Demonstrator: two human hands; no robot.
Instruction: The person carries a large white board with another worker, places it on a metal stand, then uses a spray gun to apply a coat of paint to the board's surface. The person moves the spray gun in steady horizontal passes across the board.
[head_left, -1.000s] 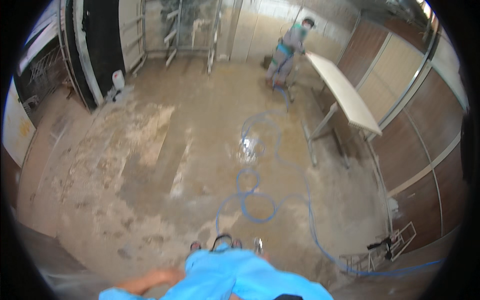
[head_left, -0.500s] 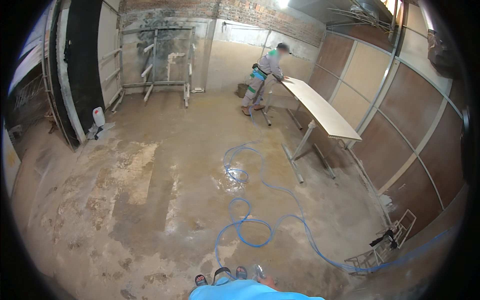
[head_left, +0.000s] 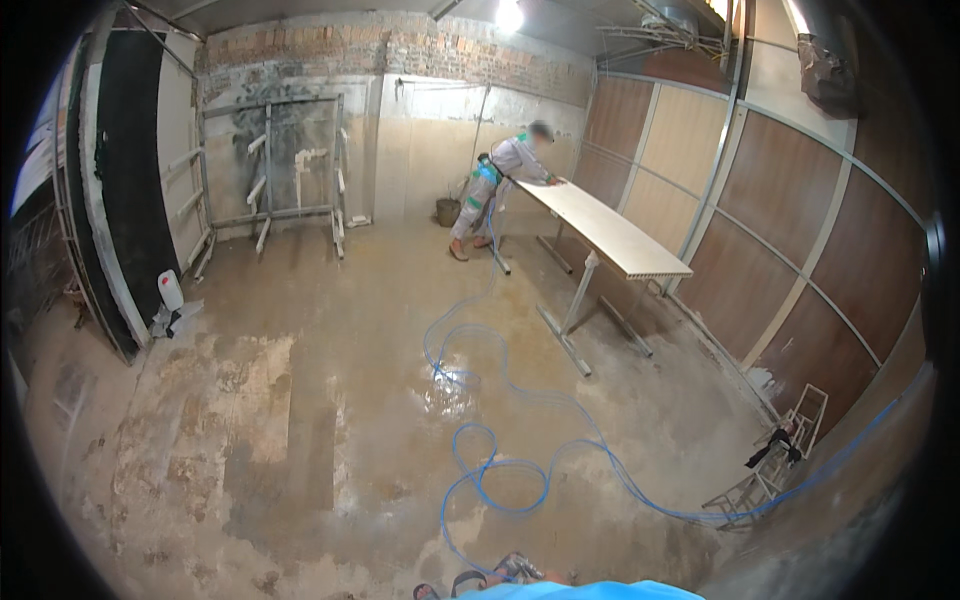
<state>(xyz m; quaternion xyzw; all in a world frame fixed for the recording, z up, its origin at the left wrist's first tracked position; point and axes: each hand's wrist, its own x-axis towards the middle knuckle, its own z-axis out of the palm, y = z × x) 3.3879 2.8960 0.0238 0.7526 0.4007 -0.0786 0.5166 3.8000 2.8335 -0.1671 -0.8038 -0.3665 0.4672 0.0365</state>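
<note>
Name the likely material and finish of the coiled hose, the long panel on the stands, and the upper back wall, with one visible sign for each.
Hose: probably flexible plastic or rubber, smooth blue, since it loops loosely across the floor.
Long panel: looks like a board with a pale matt surface, flat and straight-edged; its core can't be told.
Upper back wall: bare brick, with reddish courses and mortar lines showing.

Neither of the wearer's hands shows in the head view. The lower edge cuts off a blue garment [head_left: 590,590] and the sandalled feet [head_left: 480,580]. The blue hose [head_left: 500,470] runs out of sight there. The distant co-worker's hands [head_left: 552,181] are too small to read.
</note>
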